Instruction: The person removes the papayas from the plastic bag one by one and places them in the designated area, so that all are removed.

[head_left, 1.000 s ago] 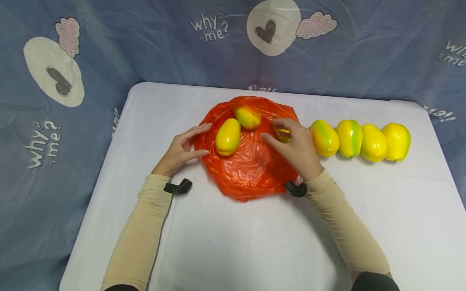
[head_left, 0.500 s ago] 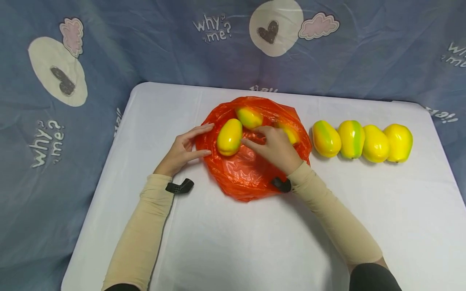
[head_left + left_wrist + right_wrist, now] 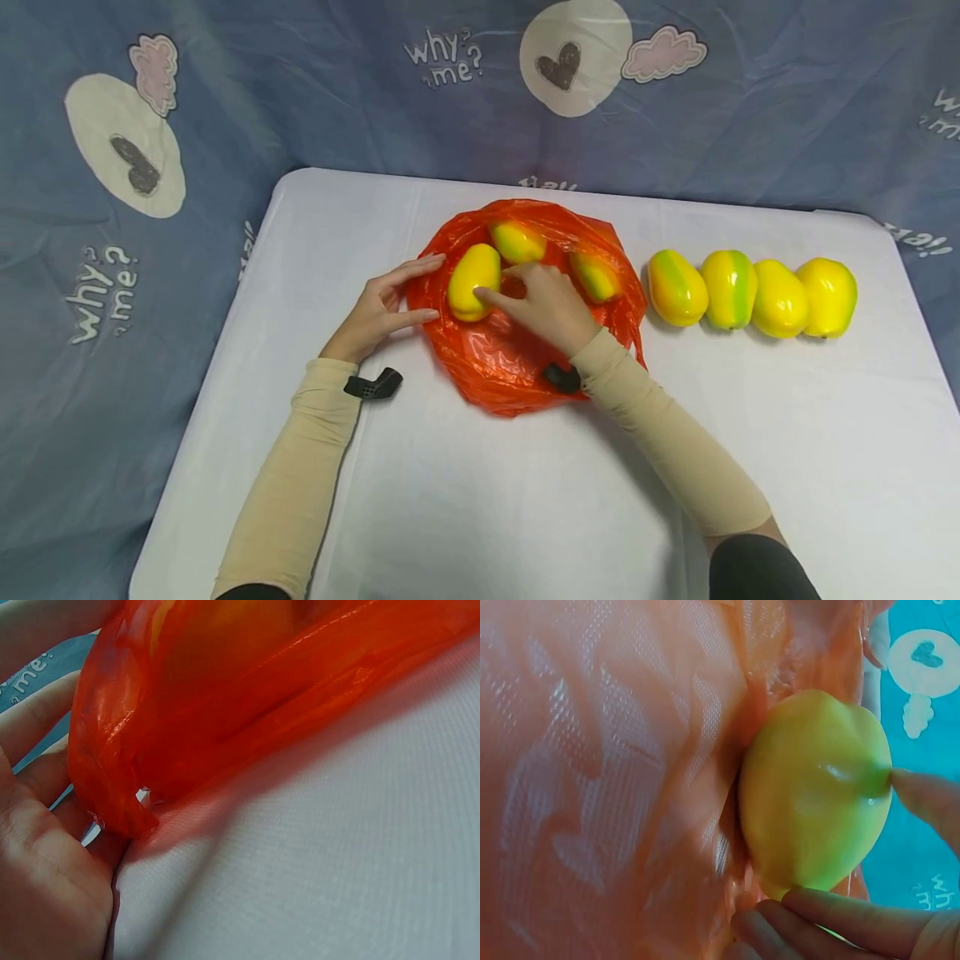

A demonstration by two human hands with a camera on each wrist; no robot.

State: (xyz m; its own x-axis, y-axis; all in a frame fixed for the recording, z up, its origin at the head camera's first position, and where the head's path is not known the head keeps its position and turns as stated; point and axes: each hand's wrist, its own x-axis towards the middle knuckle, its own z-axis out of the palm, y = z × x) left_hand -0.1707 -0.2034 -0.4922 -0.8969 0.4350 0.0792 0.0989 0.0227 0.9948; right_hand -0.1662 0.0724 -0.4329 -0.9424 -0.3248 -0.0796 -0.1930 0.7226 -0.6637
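A crumpled red plastic bag (image 3: pixel 517 350) lies spread on the white table, its mouth facing up. Three yellow-green papayas rest in it: one at the left (image 3: pixel 468 292), one at the back (image 3: pixel 517 242), one at the right (image 3: pixel 595 277). My right hand (image 3: pixel 546 307) reaches into the bag and pinches the left papaya, thumb on its near side. In the right wrist view, thumb and fingertips touch different sides of this papaya (image 3: pixel 814 795). At the bag's left edge my left hand (image 3: pixel 378 312) rests with thumb and fingers spread against the plastic (image 3: pixel 112 750).
To the right of the bag, several more papayas (image 3: pixel 780 298) stand in a row on the white table (image 3: pixel 750 400). A blue patterned cloth (image 3: pixel 337 100) hangs behind and to the left of the table.
My right hand has let go of the papaya at the bag's right side and moved left to the left papaya. My left hand has stayed at the bag's edge.
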